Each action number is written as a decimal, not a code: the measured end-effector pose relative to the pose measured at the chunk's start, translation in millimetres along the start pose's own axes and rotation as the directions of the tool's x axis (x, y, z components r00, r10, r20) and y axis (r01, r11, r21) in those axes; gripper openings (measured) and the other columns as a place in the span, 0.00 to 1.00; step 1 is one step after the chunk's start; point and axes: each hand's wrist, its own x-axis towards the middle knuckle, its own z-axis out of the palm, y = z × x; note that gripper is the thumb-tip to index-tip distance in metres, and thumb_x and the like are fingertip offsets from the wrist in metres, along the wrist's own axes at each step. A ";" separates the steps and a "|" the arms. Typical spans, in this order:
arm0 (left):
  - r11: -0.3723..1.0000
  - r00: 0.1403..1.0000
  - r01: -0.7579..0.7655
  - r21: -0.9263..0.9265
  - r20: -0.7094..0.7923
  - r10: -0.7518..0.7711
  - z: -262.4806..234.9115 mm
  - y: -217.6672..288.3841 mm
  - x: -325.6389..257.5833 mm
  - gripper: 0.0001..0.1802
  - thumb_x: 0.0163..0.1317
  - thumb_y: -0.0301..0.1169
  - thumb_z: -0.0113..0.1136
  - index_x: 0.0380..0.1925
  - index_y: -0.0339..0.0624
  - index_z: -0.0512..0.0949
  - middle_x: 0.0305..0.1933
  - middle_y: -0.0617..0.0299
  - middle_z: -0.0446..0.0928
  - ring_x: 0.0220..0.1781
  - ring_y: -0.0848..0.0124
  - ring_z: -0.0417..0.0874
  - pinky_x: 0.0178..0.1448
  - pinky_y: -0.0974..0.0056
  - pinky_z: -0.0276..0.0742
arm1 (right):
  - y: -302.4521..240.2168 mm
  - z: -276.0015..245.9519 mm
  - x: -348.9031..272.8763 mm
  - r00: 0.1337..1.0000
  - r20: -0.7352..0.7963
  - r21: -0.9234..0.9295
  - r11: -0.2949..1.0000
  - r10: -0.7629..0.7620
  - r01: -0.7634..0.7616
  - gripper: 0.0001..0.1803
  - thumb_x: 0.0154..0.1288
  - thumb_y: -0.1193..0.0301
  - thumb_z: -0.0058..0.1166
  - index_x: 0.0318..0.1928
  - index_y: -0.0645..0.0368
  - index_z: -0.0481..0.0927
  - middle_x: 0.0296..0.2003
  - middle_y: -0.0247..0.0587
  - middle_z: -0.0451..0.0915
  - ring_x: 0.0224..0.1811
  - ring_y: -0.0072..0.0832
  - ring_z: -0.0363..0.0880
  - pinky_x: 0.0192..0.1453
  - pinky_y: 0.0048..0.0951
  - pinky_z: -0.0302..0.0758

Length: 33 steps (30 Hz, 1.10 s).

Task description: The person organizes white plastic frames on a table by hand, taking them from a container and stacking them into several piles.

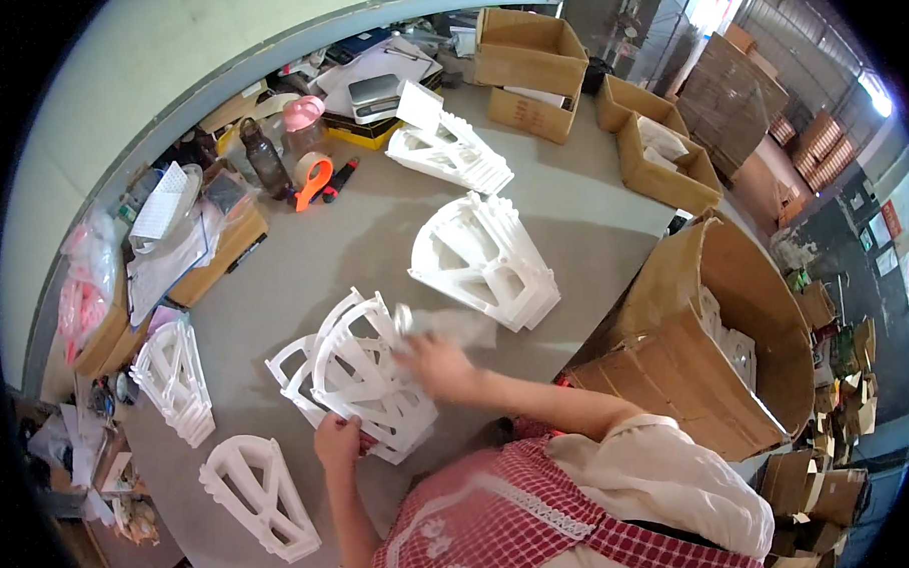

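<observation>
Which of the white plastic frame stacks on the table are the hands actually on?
The stack nearest the table's front edge: the left hand grips its lower edge and the right hand rests on top. The other four stacks lie untouched.

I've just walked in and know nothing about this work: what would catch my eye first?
Stacks of white arched plastic frames dot the grey table, the biggest pile at its centre. Nearer the person, the left hand grips the lower edge of another white frame stack while the right hand rests on top. A large open cardboard box stands to the right.
</observation>
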 end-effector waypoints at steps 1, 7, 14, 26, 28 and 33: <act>1.000 1.000 -0.002 0.013 -0.006 0.002 1.0 9.9 -4.8 0.06 0.60 0.26 0.60 0.29 0.32 0.76 0.19 0.54 0.80 0.17 0.65 0.82 0.20 0.62 0.77 | -9.1 -0.5 -21.5 0.994 0.002 0.011 0.994 -0.110 0.110 0.34 0.51 0.67 0.62 0.63 0.47 0.74 0.65 0.51 0.66 0.61 0.53 0.68 0.64 0.53 0.69; 0.971 0.985 -0.156 0.180 -0.042 0.166 7.3 -20.4 10.7 0.08 0.60 0.26 0.60 0.26 0.34 0.73 0.18 0.56 0.78 0.15 0.66 0.81 0.19 0.62 0.74 | 23.7 -32.5 -60.6 0.742 -0.053 0.341 0.686 -0.668 0.642 0.20 0.50 0.70 0.56 0.46 0.50 0.85 0.60 0.39 0.75 0.59 0.47 0.71 0.64 0.44 0.70; 0.981 0.990 -0.128 -0.146 -0.077 0.117 3.1 -8.8 -11.0 0.09 0.59 0.29 0.62 0.26 0.35 0.74 0.21 0.56 0.79 0.19 0.68 0.81 0.24 0.62 0.75 | 45.2 -67.3 -67.2 0.844 0.135 0.544 0.750 -0.520 0.375 0.19 0.55 0.66 0.58 0.49 0.53 0.83 0.54 0.41 0.79 0.59 0.45 0.72 0.64 0.45 0.66; 0.893 0.922 -0.324 -0.313 -0.314 0.224 -6.0 37.9 -63.2 0.06 0.69 0.27 0.54 0.39 0.34 0.74 0.25 0.59 0.80 0.21 0.74 0.79 0.26 0.70 0.73 | -10.2 -69.6 -34.3 0.973 -0.229 0.671 0.724 -0.003 0.160 0.17 0.69 0.65 0.54 0.53 0.59 0.77 0.41 0.54 0.82 0.41 0.51 0.81 0.44 0.46 0.76; 0.890 0.921 -0.328 -0.318 -0.317 0.226 -4.1 48.7 -72.8 0.07 0.69 0.28 0.54 0.40 0.33 0.74 0.25 0.57 0.80 0.21 0.73 0.79 0.26 0.69 0.73 | -12.9 -72.9 -26.7 0.923 -0.385 0.596 0.760 -0.013 0.260 0.14 0.70 0.67 0.53 0.50 0.61 0.77 0.38 0.52 0.82 0.37 0.52 0.81 0.39 0.45 0.77; 0.875 0.959 -0.263 -0.407 -0.207 0.192 12.6 60.7 -78.5 0.08 0.70 0.29 0.56 0.41 0.35 0.74 0.32 0.58 0.81 0.27 0.75 0.81 0.29 0.70 0.75 | -3.6 -100.1 -26.0 0.923 -0.384 0.555 0.807 0.033 0.202 0.16 0.70 0.65 0.52 0.52 0.61 0.75 0.33 0.54 0.81 0.35 0.51 0.81 0.37 0.47 0.76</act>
